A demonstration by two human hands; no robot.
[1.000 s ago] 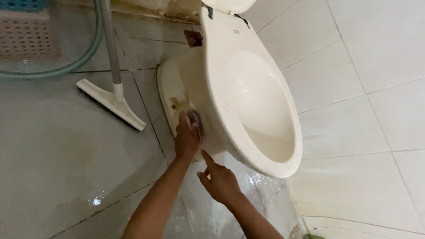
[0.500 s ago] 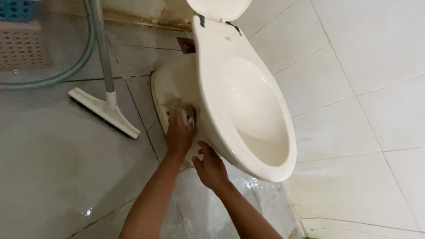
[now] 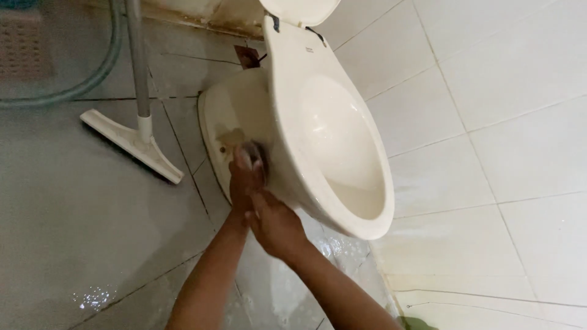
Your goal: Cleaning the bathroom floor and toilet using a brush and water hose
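A cream toilet (image 3: pixel 318 122) stands against the white tiled wall, its lid raised. My left hand (image 3: pixel 243 178) presses a grey scrubbing pad (image 3: pixel 252 153) against the stained side of the toilet base, just under the bowl. My right hand (image 3: pixel 275 225) lies right beside it, partly over the left wrist, fingers bent toward the base; it holds nothing that I can see. Brown stains mark the base (image 3: pixel 226 116) above the pad.
A white floor squeegee (image 3: pixel 131 143) on a grey pole stands on the wet grey floor at left. A greenish hose (image 3: pixel 92 76) curves at the upper left near a drain grate (image 3: pixel 21 46). Suds lie on the floor (image 3: pixel 92 244) under my arms.
My right hand has moved up from a pointing pose below the bowl to rest beside my left hand. The left hand with the pad has shifted a little up the base.
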